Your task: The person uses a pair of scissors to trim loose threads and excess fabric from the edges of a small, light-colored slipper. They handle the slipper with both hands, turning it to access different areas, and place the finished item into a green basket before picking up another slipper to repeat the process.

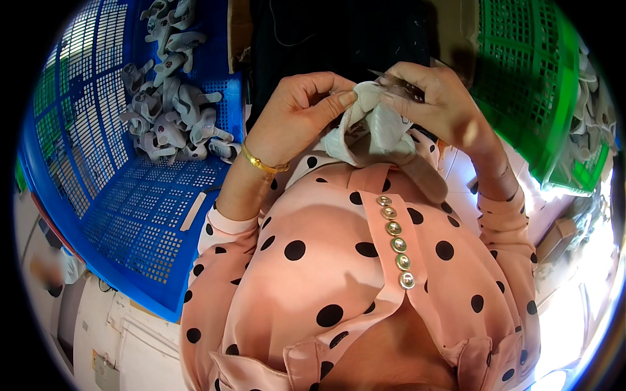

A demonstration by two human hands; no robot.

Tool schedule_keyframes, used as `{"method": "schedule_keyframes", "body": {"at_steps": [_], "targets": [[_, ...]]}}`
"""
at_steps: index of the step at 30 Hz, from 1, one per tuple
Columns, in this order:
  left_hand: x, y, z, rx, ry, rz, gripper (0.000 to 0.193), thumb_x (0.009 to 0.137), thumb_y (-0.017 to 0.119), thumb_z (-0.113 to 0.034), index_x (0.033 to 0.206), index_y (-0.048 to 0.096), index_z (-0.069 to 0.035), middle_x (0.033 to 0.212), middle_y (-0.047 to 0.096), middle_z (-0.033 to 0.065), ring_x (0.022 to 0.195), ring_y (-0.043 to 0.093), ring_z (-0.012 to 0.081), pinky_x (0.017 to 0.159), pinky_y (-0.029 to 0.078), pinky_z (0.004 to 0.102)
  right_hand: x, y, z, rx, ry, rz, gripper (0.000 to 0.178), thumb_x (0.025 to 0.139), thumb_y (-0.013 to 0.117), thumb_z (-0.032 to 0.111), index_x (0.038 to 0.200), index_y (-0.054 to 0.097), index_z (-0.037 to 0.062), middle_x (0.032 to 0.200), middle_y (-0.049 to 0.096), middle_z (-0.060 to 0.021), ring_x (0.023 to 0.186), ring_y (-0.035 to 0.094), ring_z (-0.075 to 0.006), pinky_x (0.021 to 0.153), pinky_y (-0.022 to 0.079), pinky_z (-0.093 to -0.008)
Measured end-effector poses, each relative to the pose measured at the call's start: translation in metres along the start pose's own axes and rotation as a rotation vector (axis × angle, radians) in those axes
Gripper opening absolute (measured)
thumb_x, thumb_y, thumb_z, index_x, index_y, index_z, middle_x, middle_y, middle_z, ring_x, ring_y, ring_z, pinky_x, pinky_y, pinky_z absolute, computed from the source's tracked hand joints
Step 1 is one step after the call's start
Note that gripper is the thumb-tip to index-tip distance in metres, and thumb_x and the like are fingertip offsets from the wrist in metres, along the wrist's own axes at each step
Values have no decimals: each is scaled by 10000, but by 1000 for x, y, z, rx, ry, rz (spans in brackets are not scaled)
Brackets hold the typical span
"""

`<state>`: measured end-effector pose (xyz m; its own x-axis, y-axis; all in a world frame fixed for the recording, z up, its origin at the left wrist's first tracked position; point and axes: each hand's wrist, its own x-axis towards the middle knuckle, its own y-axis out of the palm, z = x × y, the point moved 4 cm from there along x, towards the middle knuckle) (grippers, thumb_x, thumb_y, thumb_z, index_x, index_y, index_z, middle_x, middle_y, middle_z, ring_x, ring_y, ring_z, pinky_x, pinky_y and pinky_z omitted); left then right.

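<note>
A pale grey-white shoe upper (378,138) is held up in front of my chest, its rounded flap hanging down to the right. My left hand (297,117) pinches its top edge between thumb and fingers. My right hand (447,107) is closed around what look like small thread snips (412,91); a thin pointed blade sticks out to the left above the upper. The right thumb also presses near the upper's top edge. The right fingers partly hide the tool, so whether its blades are apart cannot be made out.
To my left stands a blue perforated plastic basket (147,241) with a pile of similar uppers (171,120) and a pale strip (193,212). At the right, a green basket (531,72) stands beside more uppers (592,107). A small cardboard box (556,238) lies lower right.
</note>
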<state>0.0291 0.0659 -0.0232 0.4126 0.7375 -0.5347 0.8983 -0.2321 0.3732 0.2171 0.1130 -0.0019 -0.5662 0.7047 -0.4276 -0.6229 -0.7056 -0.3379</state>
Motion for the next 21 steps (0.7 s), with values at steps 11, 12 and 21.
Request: {"method": "schedule_keyframes", "body": {"at_steps": [11, 12, 21], "targets": [[7, 5, -14, 191, 85, -66, 208, 934, 662, -182, 1049, 691, -11, 769, 649, -26, 582, 498, -3, 482, 349, 142, 4, 1, 6, 104, 87, 0, 261, 934, 600, 220, 893, 618, -38, 618, 513, -98, 568, 459, -89, 530, 432, -270], [7, 4, -12, 142, 64, -65, 200, 933, 663, -179, 1041, 695, -13, 757, 646, -28, 568, 492, -4, 472, 343, 143, 4, 2, 4, 138, 123, 19, 260, 934, 600, 221, 898, 619, -36, 619, 517, -99, 571, 469, -90, 535, 437, -272], [7, 1, -2, -60, -76, -99, 190, 907, 680, -154, 976, 707, 22, 778, 667, 13, 647, 572, 35, 574, 457, 182, 0, 7, 11, -77, 76, -47, 232, 859, 638, 189, 895, 602, -38, 661, 576, -156, 552, 519, -228, 557, 461, -312]]}}
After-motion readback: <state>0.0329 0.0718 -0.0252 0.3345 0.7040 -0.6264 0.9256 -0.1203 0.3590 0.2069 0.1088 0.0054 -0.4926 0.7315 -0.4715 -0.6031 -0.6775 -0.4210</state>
